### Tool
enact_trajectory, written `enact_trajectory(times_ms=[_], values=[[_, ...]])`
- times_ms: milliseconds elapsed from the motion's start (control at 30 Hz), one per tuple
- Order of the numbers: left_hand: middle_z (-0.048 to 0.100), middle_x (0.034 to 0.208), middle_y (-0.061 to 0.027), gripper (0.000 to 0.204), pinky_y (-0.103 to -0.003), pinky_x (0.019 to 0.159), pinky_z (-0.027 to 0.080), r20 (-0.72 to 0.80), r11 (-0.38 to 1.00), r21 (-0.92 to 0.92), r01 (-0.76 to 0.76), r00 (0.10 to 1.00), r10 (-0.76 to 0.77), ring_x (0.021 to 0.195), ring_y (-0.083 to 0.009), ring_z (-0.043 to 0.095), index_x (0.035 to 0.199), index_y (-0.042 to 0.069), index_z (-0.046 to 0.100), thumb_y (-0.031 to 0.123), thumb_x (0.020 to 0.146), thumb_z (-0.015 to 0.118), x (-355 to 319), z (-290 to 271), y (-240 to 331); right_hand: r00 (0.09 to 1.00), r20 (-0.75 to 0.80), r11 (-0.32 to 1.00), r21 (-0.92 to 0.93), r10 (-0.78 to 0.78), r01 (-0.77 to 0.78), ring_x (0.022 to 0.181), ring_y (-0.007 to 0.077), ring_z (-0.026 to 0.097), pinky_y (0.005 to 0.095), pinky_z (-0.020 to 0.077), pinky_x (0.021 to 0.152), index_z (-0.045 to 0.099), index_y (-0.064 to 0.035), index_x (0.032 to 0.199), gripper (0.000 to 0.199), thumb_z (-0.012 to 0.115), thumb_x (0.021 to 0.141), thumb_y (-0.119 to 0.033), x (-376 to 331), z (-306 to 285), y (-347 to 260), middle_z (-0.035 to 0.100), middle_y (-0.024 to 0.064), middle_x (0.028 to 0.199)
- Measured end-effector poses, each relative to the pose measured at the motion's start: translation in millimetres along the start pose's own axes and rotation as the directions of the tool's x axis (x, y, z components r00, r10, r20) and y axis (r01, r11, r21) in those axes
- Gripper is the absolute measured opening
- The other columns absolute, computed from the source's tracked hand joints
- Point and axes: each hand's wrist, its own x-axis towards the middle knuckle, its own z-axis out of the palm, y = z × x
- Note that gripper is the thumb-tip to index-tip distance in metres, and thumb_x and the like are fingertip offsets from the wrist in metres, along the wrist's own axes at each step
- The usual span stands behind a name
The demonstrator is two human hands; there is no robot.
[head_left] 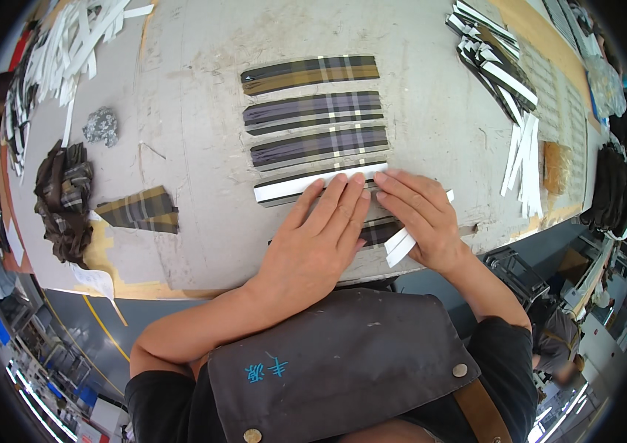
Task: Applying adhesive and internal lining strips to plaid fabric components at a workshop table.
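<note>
Several plaid fabric strips (310, 76) lie in a column on the table, each crossed by pale lines. On a lower one rests a white strip (273, 192), running lengthwise along the fabric. My left hand (321, 232) presses its outstretched fingers flat on this white strip. Close beside it, the fingertips of my right hand (424, 221) touch the strip's right end. Loose white strips (400, 247) are tucked under my right palm, their ends sticking out on both sides. Another dark plaid strip (380, 232) lies partly hidden beneath my hands.
A heap of white strips (81, 44) lies far left, above a crumpled plaid bundle (66, 196) and a flat plaid scrap (140, 210). At right are plaid strips with white strips (502, 70) and a tan tape roll (556, 168). The table's near edge (203, 294) runs before me.
</note>
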Motion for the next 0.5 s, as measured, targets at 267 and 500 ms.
enact_trajectory(times_ms=[267, 500], values=[[0.048, 0.136, -0.0232, 0.060, -0.045, 0.105, 0.041, -0.007, 0.995, -0.058, 0.087, 0.996, -0.087, 0.128, -0.0384, 0.045, 0.124, -0.010, 0.052, 0.016, 0.075, 0.074, -26, -13, -10, 0.998, 0.053, 0.999, -0.024, 0.041, -0.040, 0.116, 0.0285, 0.058, 0.0402, 0.0456, 0.091, 0.062, 0.0003, 0.107, 0.037, 0.065, 0.071, -0.004, 3, -4, -1, 0.063, 0.0114, 0.123], [0.046, 0.137, -0.0284, 0.058, -0.048, 0.099, 0.044, -0.026, 0.986, 0.004, 0.165, 0.986, -0.165, 0.127, -0.0427, 0.045, 0.119, -0.013, 0.054, 0.015, 0.073, 0.075, -49, -22, -11, 0.996, 0.068, 0.999, -0.001, 0.049, -0.049, 0.112, 0.0298, 0.060, 0.0415, 0.0470, 0.091, 0.062, 0.0021, 0.104, 0.040, 0.062, 0.065, 0.007, 15, -10, -4, 0.065, 0.0122, 0.117]])
